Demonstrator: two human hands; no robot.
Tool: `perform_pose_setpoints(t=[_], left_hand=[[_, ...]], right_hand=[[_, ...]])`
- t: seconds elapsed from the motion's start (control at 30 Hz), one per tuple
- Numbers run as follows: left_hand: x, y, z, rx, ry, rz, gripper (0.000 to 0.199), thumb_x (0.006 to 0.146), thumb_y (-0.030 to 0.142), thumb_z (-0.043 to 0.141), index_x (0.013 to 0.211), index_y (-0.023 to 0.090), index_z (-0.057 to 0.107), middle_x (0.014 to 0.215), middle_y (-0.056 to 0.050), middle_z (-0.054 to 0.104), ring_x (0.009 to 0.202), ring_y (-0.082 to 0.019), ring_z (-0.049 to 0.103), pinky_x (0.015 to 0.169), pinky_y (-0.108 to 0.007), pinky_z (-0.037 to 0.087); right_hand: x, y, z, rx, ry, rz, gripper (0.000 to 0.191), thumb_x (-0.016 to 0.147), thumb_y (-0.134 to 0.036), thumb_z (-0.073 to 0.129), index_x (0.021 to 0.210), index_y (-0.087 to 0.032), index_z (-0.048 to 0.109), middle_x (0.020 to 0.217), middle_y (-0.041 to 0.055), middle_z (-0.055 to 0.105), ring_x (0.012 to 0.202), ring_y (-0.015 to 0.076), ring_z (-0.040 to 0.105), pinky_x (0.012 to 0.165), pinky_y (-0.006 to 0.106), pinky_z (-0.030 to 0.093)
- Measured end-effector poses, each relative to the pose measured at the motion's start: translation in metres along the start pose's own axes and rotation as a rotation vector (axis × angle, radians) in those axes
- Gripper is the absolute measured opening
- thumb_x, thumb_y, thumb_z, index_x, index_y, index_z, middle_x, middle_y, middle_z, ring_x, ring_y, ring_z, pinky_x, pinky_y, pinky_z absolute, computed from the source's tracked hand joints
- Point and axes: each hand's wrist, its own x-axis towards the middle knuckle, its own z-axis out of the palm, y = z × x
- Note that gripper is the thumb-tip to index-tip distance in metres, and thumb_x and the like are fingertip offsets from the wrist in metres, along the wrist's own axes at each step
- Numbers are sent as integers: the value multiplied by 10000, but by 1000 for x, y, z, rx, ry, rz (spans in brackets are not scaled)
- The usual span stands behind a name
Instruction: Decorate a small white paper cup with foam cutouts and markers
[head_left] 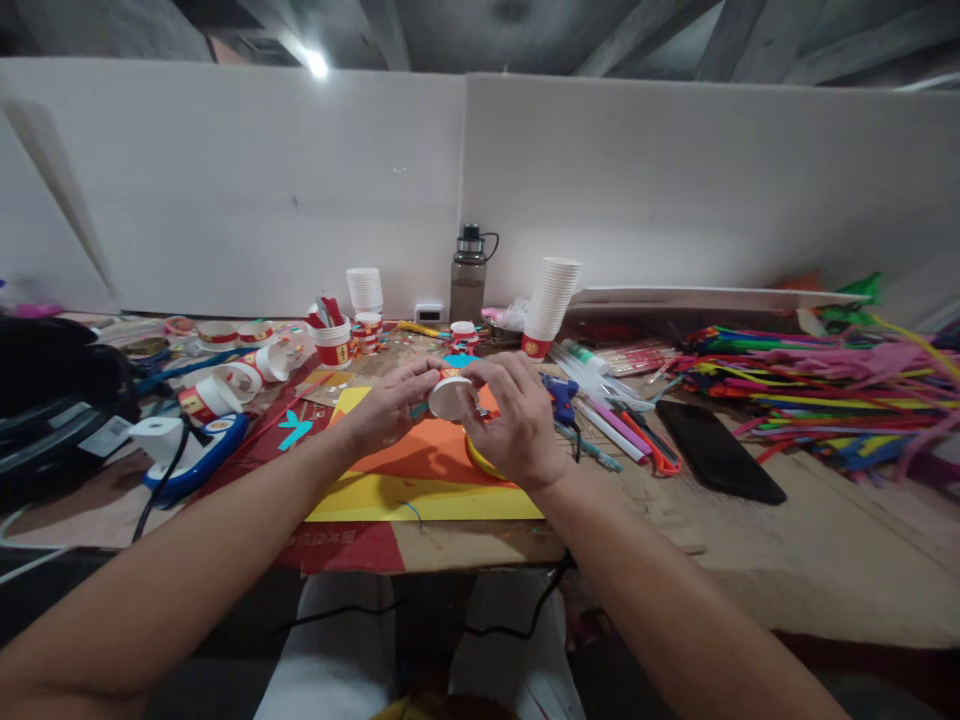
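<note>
Showing a round white end — the paper cup (450,399), partly red.

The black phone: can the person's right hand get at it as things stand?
Probably yes, once the right hand releases the paper cup: the phone lies uncovered, with low-lying things like markers between.

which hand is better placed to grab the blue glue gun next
Probably the right hand: the blue glue gun lies just past it on that side, while the left hand is farther off, across the paper cup.
</note>
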Motion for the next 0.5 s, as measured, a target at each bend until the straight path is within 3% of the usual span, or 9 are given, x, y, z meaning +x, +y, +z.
perform_pose_setpoints(t=[0.17, 0.5], left_hand=[[-1, 6, -1, -53, 72, 13, 202, 801, 307, 667, 934, 162, 620, 828, -10, 611, 690, -97, 560, 557, -164, 436], [0, 3, 0, -132, 33, 26, 188, 798, 311, 659, 913, 172, 607, 758, 9, 618, 650, -88, 579, 548, -149, 473]], right_hand=[[1, 0, 0, 42, 56, 41, 118, 851, -184, 576, 959, -210, 535, 916, 65, 593, 893, 213, 530, 816, 391, 462], [2, -2, -1, 75, 54, 116, 61, 856, -198, 581, 896, -205, 536, 900, 62, 576, 894, 208, 530, 820, 391, 468]])
